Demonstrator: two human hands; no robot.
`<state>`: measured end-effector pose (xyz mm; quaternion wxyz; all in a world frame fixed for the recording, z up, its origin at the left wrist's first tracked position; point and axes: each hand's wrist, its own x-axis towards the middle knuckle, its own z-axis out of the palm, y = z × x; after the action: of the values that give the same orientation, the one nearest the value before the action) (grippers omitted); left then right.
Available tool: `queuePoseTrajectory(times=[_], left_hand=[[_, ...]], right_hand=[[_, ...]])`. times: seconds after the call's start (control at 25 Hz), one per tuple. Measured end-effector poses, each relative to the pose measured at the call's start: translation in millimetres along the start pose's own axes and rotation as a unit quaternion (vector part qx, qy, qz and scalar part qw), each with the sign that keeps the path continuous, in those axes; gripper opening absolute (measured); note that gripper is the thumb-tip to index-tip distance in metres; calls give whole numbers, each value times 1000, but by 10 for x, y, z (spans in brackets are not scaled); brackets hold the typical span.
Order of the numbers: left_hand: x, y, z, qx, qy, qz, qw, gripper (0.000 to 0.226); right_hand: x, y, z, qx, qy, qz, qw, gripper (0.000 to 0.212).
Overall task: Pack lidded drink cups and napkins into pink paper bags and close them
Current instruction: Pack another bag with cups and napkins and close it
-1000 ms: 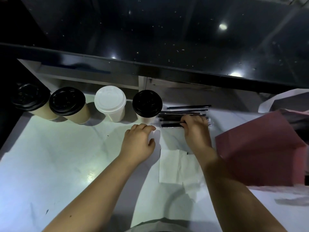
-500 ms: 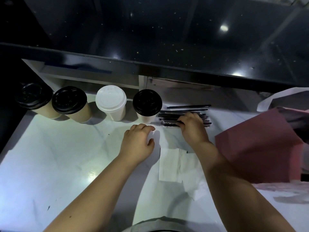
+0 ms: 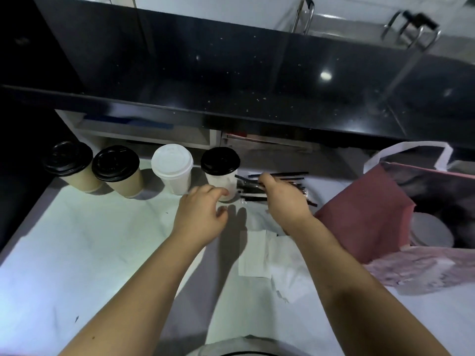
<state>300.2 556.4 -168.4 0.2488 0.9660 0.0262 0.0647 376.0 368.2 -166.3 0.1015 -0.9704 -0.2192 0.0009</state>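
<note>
Several lidded cups stand in a row at the back of the white counter: two tan cups with black lids, an all-white cup and a white cup with a black lid. My left hand hovers just in front of that last cup, fingers loosely curled and holding nothing. My right hand pinches a black straw lifted off the pile of wrapped black straws. White napkins lie between my forearms. An open pink paper bag lies at the right with a lidded cup inside.
A black raised counter ledge overhangs the back of the work surface, with a shelf opening beneath it. The bag's white handle arches up at the right. A crumpled pink wrap lies in front of the bag.
My right hand has lifted from the straw pile with one straw pinched. My left hand stays near the black-lidded white cup. The camera has tilted up a little.
</note>
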Motion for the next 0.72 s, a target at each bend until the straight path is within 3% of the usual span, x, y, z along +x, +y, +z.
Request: queuePoseTrajectory(times=[0.16,0.28,0.4,0.56,0.72], left_hand=[[-67,75,-319,-13,47,15,999,34],[-120,160,-445,-13,65,28,997,33],[-222,179,-384,7,33,33,999,35],[-249,231,-182,26,-27,47,998,39],[-162,316,-74,53,-40,50,997,41]], right_hand=[[-60,-26,-286,55,-1,46,997,23],[-90,41,-440,90,-30,76,993,27],[-201,121,-363,90,-63,94,990,27],[-314,140,-133,56,-46,105,992,22],[-279,166,52,102,-32,132,985,17]])
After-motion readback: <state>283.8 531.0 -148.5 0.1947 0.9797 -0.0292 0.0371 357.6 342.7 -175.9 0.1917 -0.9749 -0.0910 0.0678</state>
